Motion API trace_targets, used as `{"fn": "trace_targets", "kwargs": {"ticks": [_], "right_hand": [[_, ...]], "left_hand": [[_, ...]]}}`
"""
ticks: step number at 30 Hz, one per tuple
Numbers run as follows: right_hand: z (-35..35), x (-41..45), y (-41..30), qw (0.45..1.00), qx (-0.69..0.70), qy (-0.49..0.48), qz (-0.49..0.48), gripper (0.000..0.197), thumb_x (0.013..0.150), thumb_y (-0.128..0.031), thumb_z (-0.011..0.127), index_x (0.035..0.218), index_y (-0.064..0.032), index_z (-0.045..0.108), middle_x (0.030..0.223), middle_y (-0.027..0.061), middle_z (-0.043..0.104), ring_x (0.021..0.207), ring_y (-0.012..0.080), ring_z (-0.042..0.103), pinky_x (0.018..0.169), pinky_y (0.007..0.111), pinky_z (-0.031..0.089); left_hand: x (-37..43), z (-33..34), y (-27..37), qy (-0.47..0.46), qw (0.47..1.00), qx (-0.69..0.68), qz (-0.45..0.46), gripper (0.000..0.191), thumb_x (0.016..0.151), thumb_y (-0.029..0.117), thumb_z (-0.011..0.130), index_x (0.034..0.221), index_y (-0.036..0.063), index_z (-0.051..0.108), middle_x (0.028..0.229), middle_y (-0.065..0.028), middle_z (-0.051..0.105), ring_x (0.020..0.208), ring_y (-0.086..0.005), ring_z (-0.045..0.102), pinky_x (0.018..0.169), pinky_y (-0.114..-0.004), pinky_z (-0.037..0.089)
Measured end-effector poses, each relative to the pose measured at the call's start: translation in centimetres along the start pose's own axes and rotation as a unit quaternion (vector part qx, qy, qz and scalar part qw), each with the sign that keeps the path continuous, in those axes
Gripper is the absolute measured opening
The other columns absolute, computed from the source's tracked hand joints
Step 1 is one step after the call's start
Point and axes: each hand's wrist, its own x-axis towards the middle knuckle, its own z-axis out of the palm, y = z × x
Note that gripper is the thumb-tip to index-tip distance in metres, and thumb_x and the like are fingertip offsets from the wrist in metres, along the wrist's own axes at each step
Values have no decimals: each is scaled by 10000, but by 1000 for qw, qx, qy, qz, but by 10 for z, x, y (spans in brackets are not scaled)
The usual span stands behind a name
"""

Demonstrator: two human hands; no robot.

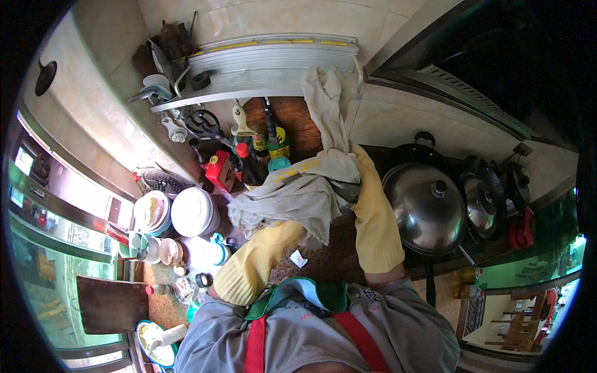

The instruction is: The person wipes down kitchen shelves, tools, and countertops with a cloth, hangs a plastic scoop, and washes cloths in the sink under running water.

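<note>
Both of my hands wear long yellow gloves. A large grey cloth (298, 196) with yellow lettering is bunched between them over the dark countertop (340, 254). My left hand (280, 238) is at the cloth's lower side, its fingers hidden by the folds. My right hand (366, 186) is at the cloth's right side, and its fingers are hidden too. A second pale cloth (326, 107) hangs from the metal wall shelf (280, 74) down to the bunched one. A small white packet (298, 259) lies on the counter near my body.
Bottles and a red container (220, 171) stand behind the cloth at the left, under hanging scissors (203, 123). White tubs (192, 212) and a blue-lidded cup (216, 253) are at the left. A domed wok lid (424, 210) and more pans (482, 200) are at the right, below a range hood (447, 88).
</note>
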Motion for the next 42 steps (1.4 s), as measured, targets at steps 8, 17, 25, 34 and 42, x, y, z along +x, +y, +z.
{"fn": "trace_targets", "kwargs": {"ticks": [8,17,25,34,42], "right_hand": [[-30,37,-32,954,-31,242,-175,532,948,-181,741,1392,36,543,1186,166,699,1034,259,695,809,347,576],[-18,159,-59,773,-603,71,-181,440,943,-70,706,1370,-9,617,1216,113,710,1133,255,674,1025,366,519],[-4,160,-78,970,-161,170,-61,363,1006,-129,603,1359,-79,670,1180,44,743,1008,141,694,824,273,536],[-10,156,-74,957,-162,222,-97,352,999,-109,541,1303,-77,717,1167,87,742,950,198,698,827,322,542],[-25,119,-57,789,-534,132,-275,533,857,8,756,1371,-65,633,1325,169,690,1226,302,669,1004,360,534]], "left_hand": [[80,10,69,-20,962,249,110,512,1042,344,524,1483,87,510,1491,-119,550,1327,-248,524,1131,-367,410],[230,31,113,-59,829,550,82,515,1026,365,547,1457,84,544,1464,-124,577,1299,-255,549,1110,-376,430],[283,55,107,-107,773,625,19,519,1012,383,568,1433,82,574,1440,-130,602,1274,-261,572,1091,-384,448],[287,53,106,-144,766,626,-20,524,996,404,591,1407,79,608,1414,-135,629,1246,-268,597,1070,-393,468],[282,32,112,-163,771,613,-55,531,982,422,612,1383,77,638,1390,-141,654,1221,-274,619,1051,-401,486]]}}
